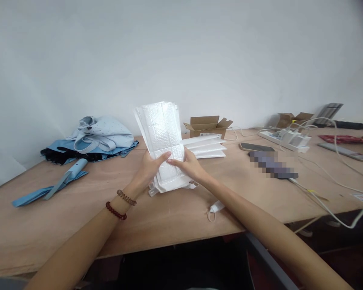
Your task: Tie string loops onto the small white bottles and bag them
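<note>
A stack of white bubble mailers (163, 129) stands tilted upright between my two hands above the table. My left hand (151, 167) grips its left edge, thumb across the front face. From the other side my right hand (190, 164) holds the lower right edge, its thumb also on the front. The fingers of both hands are mostly hidden behind the stack. Just right of it, more white bubble mailers (207, 147) lie fanned out in front of an open cardboard box (207, 125). Near my right forearm rests a small white object with a loop (217, 206).
On the left of the wooden table (169, 225) lie a pale blue bag (104, 131), a blue umbrella (62, 151) and its handle (78, 166). To the right are a phone (256, 147), a power strip (287, 139), white cables and another cardboard box (290, 119).
</note>
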### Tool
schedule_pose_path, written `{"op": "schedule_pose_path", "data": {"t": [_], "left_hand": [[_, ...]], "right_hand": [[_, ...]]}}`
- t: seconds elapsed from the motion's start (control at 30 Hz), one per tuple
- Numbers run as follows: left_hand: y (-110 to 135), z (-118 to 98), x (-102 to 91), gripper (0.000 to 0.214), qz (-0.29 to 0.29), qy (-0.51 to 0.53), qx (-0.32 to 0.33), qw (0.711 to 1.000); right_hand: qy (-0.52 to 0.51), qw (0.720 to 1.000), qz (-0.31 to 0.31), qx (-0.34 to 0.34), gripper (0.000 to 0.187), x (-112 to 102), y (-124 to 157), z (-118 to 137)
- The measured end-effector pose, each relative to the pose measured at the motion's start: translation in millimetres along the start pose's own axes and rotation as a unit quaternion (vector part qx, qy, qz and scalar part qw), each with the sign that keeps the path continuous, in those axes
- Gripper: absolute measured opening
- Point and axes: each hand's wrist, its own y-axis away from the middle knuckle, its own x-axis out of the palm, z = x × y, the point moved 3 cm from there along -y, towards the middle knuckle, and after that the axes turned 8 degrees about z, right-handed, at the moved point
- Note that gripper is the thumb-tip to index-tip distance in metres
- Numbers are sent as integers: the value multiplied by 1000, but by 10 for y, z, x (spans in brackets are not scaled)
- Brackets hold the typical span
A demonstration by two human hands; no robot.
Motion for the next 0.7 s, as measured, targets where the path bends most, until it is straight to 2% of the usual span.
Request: {"op": "schedule_pose_path", "data": {"t": [0.1, 0.2, 0.27, 0.37, 0.47, 0.5, 0.57, 0.63, 0.7], "left_hand": [[-9, 37, -11, 56, 6, -20, -18, 1000], [7, 62, 21, 54, 72, -43, -67, 994], [18, 56, 29, 50, 121, -49, -83, 988], [7, 30, -35, 40, 166, -67, -107, 978], [-40, -11, -157, 36, 192, -94, -148, 966], [-61, -29, -202, 35, 180, -99, -158, 966], [-100, -69, -278, 33, 110, -80, -152, 979], [-112, -92, -293, 33, 30, -13, -117, 993], [-101, -68, -230, 37, 5, 65, -95, 993]], "right_hand": [[13, 997, -71, -7, 52, -47, -6, -23], [-15, 990, -142, -14, 54, -127, -18, -31], [-68, 986, -154, -6, 55, -183, -34, -8], [-149, 976, -159, 11, 57, -306, -53, 77], [-163, 967, -194, 0, 56, -489, -55, 153], [-165, 965, -205, 0, 55, -544, -56, 151], [-169, 959, -229, -6, 52, -623, -59, 108], [-167, 957, -239, -11, 50, -638, -67, 38], [-167, 960, -226, -9, 48, -589, -77, -26]]}}
